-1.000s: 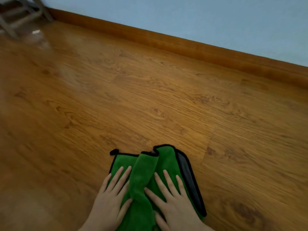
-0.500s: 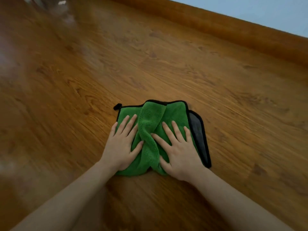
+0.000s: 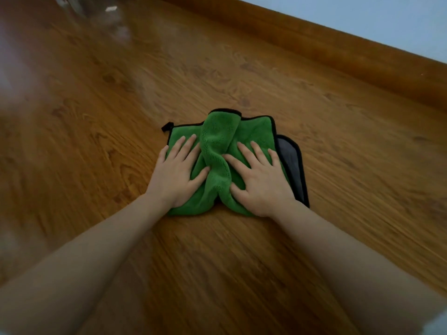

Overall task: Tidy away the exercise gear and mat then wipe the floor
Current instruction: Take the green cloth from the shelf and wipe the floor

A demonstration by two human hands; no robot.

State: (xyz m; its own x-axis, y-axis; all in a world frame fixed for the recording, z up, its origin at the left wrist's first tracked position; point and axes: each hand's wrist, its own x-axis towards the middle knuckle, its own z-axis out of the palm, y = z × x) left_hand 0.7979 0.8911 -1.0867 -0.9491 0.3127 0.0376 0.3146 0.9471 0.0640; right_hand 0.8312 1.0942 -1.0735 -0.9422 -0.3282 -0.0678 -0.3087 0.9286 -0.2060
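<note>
Wooden floor (image 3: 242,76) filled my view, with one skirting board (image 3: 338,47) across the upper right. At frame centre lay one green cloth (image 3: 219,139), bunched into a ridge. I counted two hands: left hand (image 3: 175,174) and right hand (image 3: 262,181) pressed flat on it, fingers spread.
</note>
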